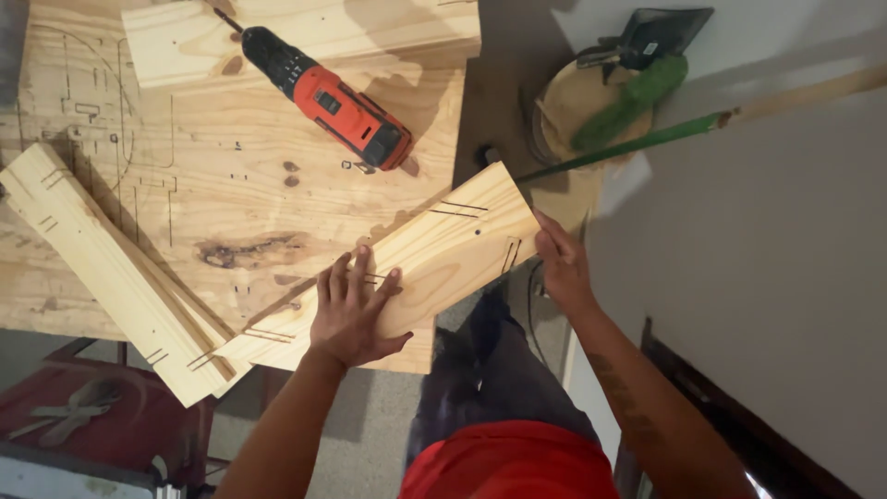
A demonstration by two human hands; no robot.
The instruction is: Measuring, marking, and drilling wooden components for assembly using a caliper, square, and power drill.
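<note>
Looks like mid-assembly: left hand (356, 310) pressed flat, fingers spread, on the marked board (434, 254) meeting another board (111, 268) on the bench (240, 185), right hand (561, 263) gripping its end, drill (328, 99) lying untouched.

I see a red and black drill (325, 99) lying on the plywood sheet (231, 185) in the upper middle of the frame, its bit toward the upper left. A pale plank (305, 32) lies along the top edge, under the drill's nose. At left, two long slats (111, 259) run diagonally to lower centre. In the upper right, a green broom handle (628, 148) crosses a round wooden piece (577, 102), with a dark dustpan (661, 35) above. Pliers (69, 411) rest on a red surface at lower left.
</note>
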